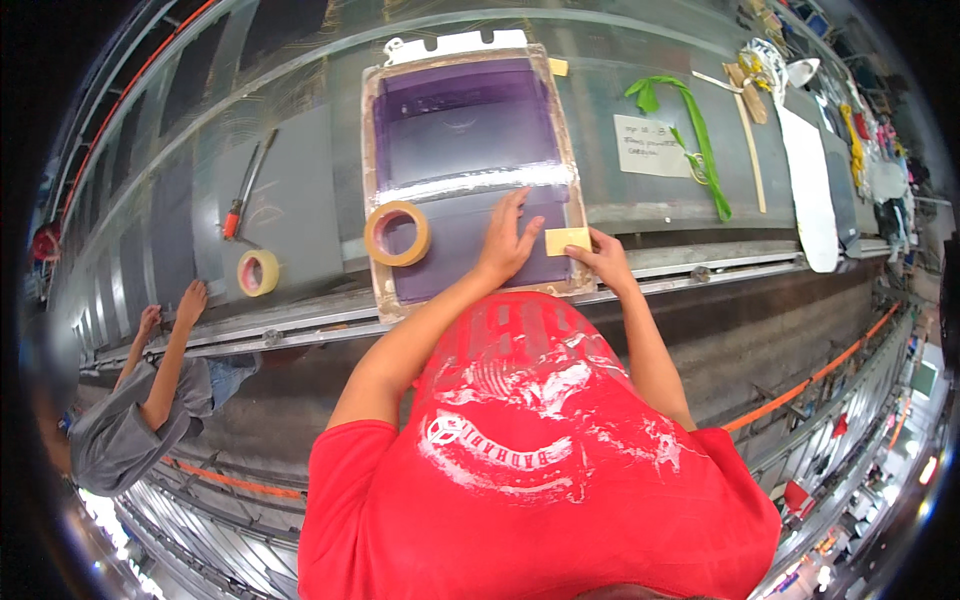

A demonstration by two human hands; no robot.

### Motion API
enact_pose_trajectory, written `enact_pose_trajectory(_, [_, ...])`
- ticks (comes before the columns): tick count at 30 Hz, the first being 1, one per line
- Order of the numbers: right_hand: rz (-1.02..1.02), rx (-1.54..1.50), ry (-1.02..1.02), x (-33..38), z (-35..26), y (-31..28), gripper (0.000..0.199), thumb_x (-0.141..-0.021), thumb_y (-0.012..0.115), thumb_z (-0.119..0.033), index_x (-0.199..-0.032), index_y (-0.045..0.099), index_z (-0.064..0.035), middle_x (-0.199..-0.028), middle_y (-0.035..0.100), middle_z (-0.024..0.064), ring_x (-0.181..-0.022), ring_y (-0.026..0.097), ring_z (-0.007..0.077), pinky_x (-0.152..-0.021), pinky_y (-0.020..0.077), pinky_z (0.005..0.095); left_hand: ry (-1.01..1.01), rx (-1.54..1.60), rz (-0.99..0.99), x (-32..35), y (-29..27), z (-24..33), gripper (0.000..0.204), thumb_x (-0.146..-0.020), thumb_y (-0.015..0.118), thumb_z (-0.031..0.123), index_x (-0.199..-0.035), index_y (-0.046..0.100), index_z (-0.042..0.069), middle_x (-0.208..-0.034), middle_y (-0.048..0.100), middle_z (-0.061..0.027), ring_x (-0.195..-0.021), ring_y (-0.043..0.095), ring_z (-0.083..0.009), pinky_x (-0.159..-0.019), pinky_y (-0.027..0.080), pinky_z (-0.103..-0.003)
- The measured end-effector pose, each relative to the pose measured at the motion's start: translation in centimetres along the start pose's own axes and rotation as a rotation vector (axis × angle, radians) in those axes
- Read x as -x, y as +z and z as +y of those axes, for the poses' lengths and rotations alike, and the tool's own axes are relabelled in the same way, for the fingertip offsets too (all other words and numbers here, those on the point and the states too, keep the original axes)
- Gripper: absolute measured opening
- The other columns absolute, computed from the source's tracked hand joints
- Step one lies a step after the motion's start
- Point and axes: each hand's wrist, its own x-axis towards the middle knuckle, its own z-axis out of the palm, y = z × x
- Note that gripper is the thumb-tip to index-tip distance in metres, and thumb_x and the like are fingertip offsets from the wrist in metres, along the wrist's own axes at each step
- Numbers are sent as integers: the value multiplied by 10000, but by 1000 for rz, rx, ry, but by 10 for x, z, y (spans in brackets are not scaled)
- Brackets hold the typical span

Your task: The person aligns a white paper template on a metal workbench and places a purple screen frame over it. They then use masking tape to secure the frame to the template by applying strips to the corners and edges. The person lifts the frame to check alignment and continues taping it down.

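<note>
A screen-printing frame (371, 165) with purple mesh lies on the long table in front of me. Across its mesh runs a shiny clear strip (470, 180). My left hand (511, 240) rests on the lower mesh with its fingers spread, holding nothing. At the frame's lower right, my right hand (606, 262) pinches a short piece of yellow tape (568, 242) by its edge, with the tape lying over the frame's right border. A wide tan tape roll (422, 236) sits on the frame's lower left corner.
A smaller tape roll (262, 288) and a red-handled tool (232, 220) lie left of the frame. Farther left are a co-worker's hands (191, 300). To the right lie a written paper note (640, 150), green ribbon (700, 145) and a white strip (808, 190). A metal rail (700, 272) edges the table.
</note>
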Motion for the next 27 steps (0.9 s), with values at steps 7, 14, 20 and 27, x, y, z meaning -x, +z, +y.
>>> enact_pose_trajectory(7, [108,-89,-68,-7,21,1,508,-945,663,-304,-1311,580,38,-1210,657,121,-1076,586,128,-931,466,287,-88,145,-9,0,-8,0,419,-916,672,205,-1265,551,5,-1212,599,-173,-1113,591,-311,-952,480,-383])
enact_pose_trajectory(14, [567,241,-413,14,-20,30,338,-946,650,-221,-1227,643,-34,-1098,670,129,-987,639,202,-827,499,313,218,-440,-24,32,-144,41,400,-776,682,48,-1173,633,60,-1206,633,-134,-1120,601,-336,-999,447,-420])
enact_pose_trajectory(20, [-144,218,-444,8,-80,115,337,-904,693,-139,-1223,646,-41,-1069,664,92,-922,651,178,-825,509,299,-5,-998,-223,63,-230,30,235,-780,675,65,-1014,667,85,-1474,437,-102,-1428,330,-298,-1116,326,-538])
enact_pose_trajectory(27, [-139,241,-626,12,-128,175,568,-855,751,-163,-1371,537,-61,-1350,510,153,-1159,581,267,-924,541,349,71,-703,-157,74,-212,42,227,-835,716,242,-983,660,80,-1251,616,-99,-1247,526,-288,-1127,280,-543])
